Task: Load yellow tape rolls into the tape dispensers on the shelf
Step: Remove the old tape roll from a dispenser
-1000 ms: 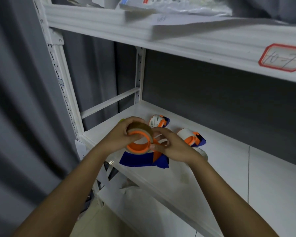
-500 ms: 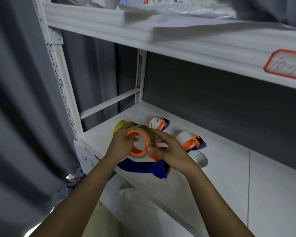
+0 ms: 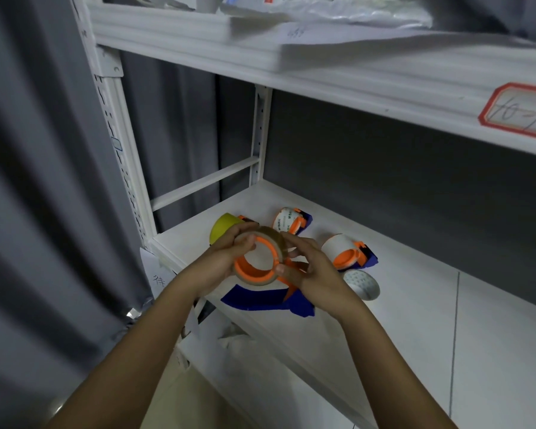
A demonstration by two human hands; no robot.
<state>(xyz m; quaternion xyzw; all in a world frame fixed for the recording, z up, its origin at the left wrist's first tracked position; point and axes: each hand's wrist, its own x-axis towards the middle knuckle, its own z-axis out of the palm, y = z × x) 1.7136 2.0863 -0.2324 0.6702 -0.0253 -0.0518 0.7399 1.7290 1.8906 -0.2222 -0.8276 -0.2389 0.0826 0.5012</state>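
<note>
A blue and orange tape dispenser (image 3: pixel 262 300) is held just above the front edge of the white shelf (image 3: pixel 415 320). A brownish-yellow tape roll (image 3: pixel 276 243) sits around its orange hub (image 3: pixel 254 274). My left hand (image 3: pixel 226 261) grips the roll and hub from the left, thumb over the rim. My right hand (image 3: pixel 313 270) pinches the roll's right side and holds the dispenser. A yellow tape roll (image 3: pixel 222 230) stands on the shelf behind my left hand, partly hidden.
Two more blue and orange dispensers lie on the shelf, one with a printed white roll (image 3: pixel 291 219), one with a plain white roll (image 3: pixel 344 252). A loose white roll (image 3: pixel 362 284) lies beside my right wrist. An upper shelf (image 3: pixel 322 66) overhangs; a grey curtain (image 3: pixel 44 181) hangs at left.
The roll and dispenser have tilted in my hands, so the orange hub's opening now faces more towards me. The camera has shifted slightly; both hands keep their hold.
</note>
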